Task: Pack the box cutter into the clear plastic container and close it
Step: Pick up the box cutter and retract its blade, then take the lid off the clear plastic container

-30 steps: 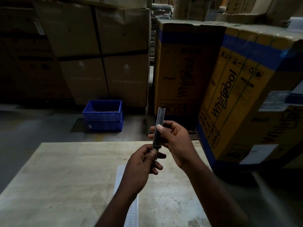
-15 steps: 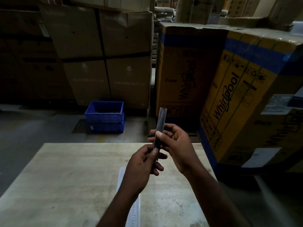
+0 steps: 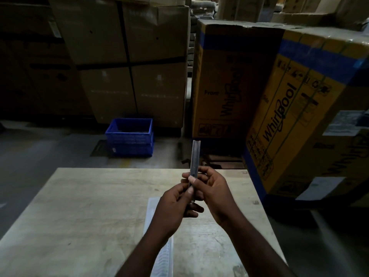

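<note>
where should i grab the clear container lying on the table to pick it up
Take the clear plastic container across its two long edges near the far end, coming down from above. It lies flat on the table, long and narrow, running away from the person; its near half is hidden under the left forearm, and both hands hold the box cutter.

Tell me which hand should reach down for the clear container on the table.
Left, probably. The left hand pinches only the box cutter's lower end, directly above the clear container. The right hand grips it mid-length and could likely hold it alone.
</note>
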